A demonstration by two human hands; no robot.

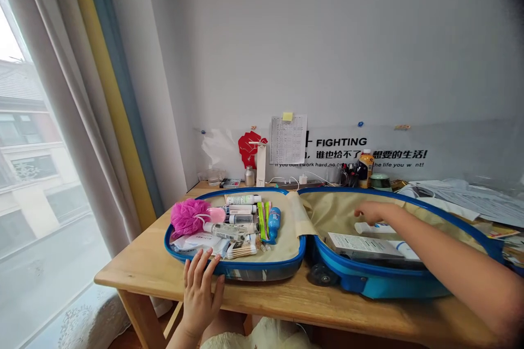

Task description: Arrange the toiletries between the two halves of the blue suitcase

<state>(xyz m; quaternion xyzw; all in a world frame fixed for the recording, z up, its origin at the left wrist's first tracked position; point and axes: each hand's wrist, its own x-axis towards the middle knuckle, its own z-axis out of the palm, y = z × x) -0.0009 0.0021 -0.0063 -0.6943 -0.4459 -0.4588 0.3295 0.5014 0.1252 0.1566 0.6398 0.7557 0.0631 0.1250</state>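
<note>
An opened blue suitcase (298,268) lies across the table. My left hand (201,289) rests with spread fingers against the front rim of its left half. That half holds a pink bath puff (188,217), a blue bottle (274,223), green stick packets (263,220), cotton swabs (241,250), a clear bottle (224,230), a white packet (200,242) and several small tubes. Over the right half, my right hand (374,212) hangs with bent, loosely parted fingers, just above a white tube (379,228). A flat white-and-grey box (364,246) lies nearer, with a white-and-blue item (405,250) beside it, partly behind my forearm.
The wooden table (135,264) has its left edge near the curtain (88,92). Behind the suitcase stand a white lamp (261,163), a small jar (249,176), an orange bottle (365,168) and pens (349,175). Papers (454,202) cover the back right.
</note>
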